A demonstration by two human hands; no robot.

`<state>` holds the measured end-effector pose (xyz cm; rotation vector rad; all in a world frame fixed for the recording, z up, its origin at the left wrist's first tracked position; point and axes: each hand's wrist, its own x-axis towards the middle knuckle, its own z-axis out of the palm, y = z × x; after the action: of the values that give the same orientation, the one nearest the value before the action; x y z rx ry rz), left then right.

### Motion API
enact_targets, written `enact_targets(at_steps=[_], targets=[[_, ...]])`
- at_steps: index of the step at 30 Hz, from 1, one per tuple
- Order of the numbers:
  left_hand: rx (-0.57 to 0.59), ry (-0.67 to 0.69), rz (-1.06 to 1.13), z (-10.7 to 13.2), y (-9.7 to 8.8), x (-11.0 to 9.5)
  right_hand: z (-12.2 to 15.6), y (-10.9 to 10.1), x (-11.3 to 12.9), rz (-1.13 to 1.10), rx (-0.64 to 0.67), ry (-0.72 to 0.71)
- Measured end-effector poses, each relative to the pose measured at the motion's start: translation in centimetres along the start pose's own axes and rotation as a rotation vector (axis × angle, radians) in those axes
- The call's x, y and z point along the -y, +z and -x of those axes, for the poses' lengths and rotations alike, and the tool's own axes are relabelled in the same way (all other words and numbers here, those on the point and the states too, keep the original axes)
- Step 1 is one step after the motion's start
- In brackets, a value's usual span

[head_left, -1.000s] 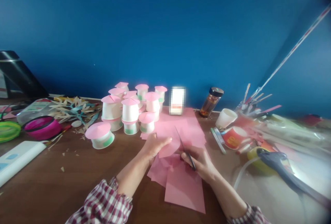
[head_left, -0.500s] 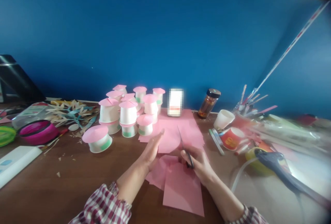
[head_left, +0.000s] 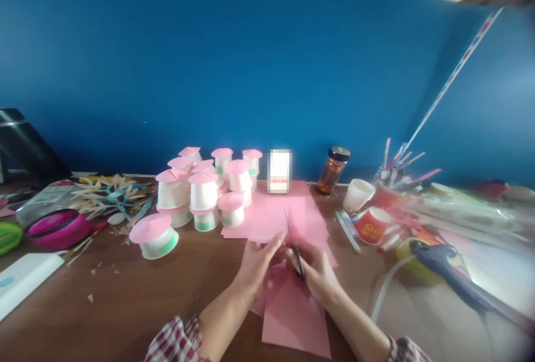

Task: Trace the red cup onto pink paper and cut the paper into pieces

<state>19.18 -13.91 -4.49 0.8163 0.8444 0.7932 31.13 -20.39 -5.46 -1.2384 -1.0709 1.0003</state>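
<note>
My right hand [head_left: 314, 270] is closed round a pair of scissors [head_left: 293, 242], blades pointing up and away from me. My left hand [head_left: 259, 261] sits just left of the blades, fingers curled towards them over pink paper; whether it grips a piece I cannot make out. Loose pink paper sheets [head_left: 295, 317] lie under both hands, and more pink sheets [head_left: 271, 214] spread behind them. A group of white paper cups with pink paper caps [head_left: 204, 186] stands further back on the left, and one capped cup [head_left: 154, 236] stands apart on the wooden table [head_left: 104, 306].
A brown jar with a black lid [head_left: 332, 170], a white cup [head_left: 358, 194] and a red cup [head_left: 371, 223] stand at the right. A dark glue gun [head_left: 451, 275] lies at the far right. A magenta bowl [head_left: 56, 229] and paper scraps [head_left: 111, 194] are left.
The rounded pink piece my left hand held up is no longer in view. My left hand has closed in beside the scissors. The camera has tilted up a little.
</note>
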Motion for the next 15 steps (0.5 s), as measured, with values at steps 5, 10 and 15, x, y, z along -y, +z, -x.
enact_targets(at_steps=[5, 10, 15], targets=[[-0.019, -0.002, -0.025, -0.38, -0.45, 0.42, 0.03, 0.04, 0.03, 0.015, -0.006, 0.015], [-0.033, -0.003, 0.008, -0.39, -0.39, 0.77, 0.07, 0.17, 0.40, 0.021, -0.029, 0.051], [-0.053, -0.027, -0.028, -0.13, -0.25, 0.57, -0.05, 0.18, 0.20, 0.010, -0.029, 0.047]])
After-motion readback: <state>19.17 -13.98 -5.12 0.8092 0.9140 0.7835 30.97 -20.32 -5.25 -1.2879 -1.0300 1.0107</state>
